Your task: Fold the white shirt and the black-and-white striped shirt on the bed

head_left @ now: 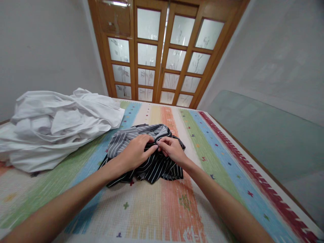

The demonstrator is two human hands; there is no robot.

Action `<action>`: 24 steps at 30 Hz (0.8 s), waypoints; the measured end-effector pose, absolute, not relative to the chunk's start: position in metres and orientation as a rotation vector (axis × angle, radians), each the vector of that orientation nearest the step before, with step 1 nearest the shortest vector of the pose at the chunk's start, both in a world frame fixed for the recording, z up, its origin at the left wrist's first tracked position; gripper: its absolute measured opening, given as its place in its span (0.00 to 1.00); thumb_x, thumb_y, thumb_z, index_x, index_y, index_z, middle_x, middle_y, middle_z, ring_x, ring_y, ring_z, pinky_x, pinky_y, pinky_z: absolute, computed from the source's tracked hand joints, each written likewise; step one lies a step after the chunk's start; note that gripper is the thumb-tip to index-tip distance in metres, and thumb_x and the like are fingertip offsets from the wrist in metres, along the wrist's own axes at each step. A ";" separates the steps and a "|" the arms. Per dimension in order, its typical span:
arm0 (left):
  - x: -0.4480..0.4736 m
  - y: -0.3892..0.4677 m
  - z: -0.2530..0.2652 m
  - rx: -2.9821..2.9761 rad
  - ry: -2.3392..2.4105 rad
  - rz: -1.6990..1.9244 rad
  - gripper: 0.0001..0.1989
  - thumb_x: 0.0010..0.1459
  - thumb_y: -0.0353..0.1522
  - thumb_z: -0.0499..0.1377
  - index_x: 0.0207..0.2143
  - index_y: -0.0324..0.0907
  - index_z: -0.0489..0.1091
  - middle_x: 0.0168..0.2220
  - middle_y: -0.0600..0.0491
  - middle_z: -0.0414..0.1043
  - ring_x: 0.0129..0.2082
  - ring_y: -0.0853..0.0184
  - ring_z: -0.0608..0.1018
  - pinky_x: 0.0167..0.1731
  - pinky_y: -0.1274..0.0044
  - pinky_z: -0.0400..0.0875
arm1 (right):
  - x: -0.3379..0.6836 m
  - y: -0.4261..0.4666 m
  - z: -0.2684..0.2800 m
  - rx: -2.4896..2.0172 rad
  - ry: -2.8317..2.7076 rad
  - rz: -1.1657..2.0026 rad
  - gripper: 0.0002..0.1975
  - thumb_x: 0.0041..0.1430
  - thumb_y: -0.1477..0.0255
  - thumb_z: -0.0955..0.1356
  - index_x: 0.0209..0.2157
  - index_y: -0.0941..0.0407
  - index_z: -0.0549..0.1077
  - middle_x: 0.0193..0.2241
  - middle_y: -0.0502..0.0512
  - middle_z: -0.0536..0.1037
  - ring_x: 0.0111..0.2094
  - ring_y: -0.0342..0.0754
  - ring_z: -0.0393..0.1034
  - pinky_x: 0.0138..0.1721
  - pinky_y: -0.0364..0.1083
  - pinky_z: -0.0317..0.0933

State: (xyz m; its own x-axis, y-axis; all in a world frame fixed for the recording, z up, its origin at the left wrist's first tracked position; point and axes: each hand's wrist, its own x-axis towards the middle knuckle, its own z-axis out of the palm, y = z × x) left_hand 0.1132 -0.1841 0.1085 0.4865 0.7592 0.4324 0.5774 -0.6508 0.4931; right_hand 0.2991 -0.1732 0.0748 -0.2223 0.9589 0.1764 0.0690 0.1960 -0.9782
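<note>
A black garment with white stripes (154,170) lies bunched on the colourful cloth in front of me. Part of it is turned so its paler grey inner side shows at the upper left. My left hand (138,150) pinches the dark edge of the garment between thumb and fingers. Close against it, my right hand (172,149) pinches the same edge, the fingertips of both hands nearly touching. Any small fastening between the fingertips is too small to make out. Whether the piece is a shirt or something else, I cannot tell.
A heap of white cloth (65,125) lies at the left on the striped, multicoloured table cover (141,209). Beyond the far edge stand wooden doors with frosted panes (146,54). A pale greenish panel (268,131) leans along the right wall.
</note>
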 end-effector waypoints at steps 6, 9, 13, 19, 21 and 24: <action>0.127 -0.170 0.088 2.376 1.112 0.792 0.15 0.63 0.36 0.52 0.26 0.40 0.70 0.24 0.53 0.73 0.25 0.68 0.72 0.28 0.76 0.60 | 0.306 -0.176 0.077 -1.016 -1.500 1.183 0.14 0.53 0.61 0.70 0.26 0.57 0.71 0.18 0.46 0.71 0.14 0.36 0.56 0.16 0.39 0.49; 0.129 -0.172 0.084 2.336 1.050 0.850 0.14 0.64 0.33 0.50 0.29 0.40 0.71 0.26 0.54 0.73 0.25 0.69 0.72 0.28 0.77 0.60 | 0.311 -0.176 0.075 -1.029 -1.499 1.182 0.15 0.53 0.59 0.70 0.26 0.57 0.70 0.18 0.46 0.71 0.14 0.36 0.56 0.16 0.39 0.48; 0.129 -0.173 0.079 2.271 1.002 0.881 0.14 0.65 0.32 0.49 0.33 0.40 0.72 0.29 0.53 0.74 0.28 0.68 0.73 0.31 0.77 0.63 | 0.312 -0.179 0.068 -1.084 -1.604 1.135 0.14 0.55 0.59 0.68 0.27 0.56 0.69 0.18 0.46 0.70 0.15 0.38 0.57 0.17 0.40 0.50; 0.130 -0.182 0.081 2.295 0.908 0.871 0.13 0.64 0.31 0.48 0.38 0.40 0.72 0.32 0.51 0.76 0.32 0.66 0.76 0.34 0.76 0.66 | 0.310 -0.180 0.053 -1.239 -1.817 0.544 0.10 0.57 0.68 0.65 0.24 0.55 0.67 0.19 0.49 0.70 0.21 0.43 0.64 0.27 0.42 0.57; 0.128 -0.185 0.086 2.303 0.888 0.896 0.13 0.64 0.31 0.48 0.39 0.40 0.72 0.35 0.50 0.77 0.34 0.65 0.77 0.36 0.75 0.66 | 0.314 -0.174 0.049 -1.301 -1.776 0.486 0.09 0.56 0.68 0.65 0.23 0.55 0.66 0.18 0.48 0.70 0.20 0.43 0.64 0.25 0.42 0.56; 0.118 -0.183 0.094 2.265 1.004 0.981 0.13 0.64 0.33 0.48 0.39 0.40 0.72 0.33 0.51 0.76 0.33 0.65 0.77 0.36 0.74 0.66 | 0.329 -0.161 0.052 -1.341 -1.479 0.613 0.10 0.56 0.64 0.64 0.26 0.54 0.64 0.15 0.45 0.68 0.14 0.41 0.61 0.17 0.40 0.52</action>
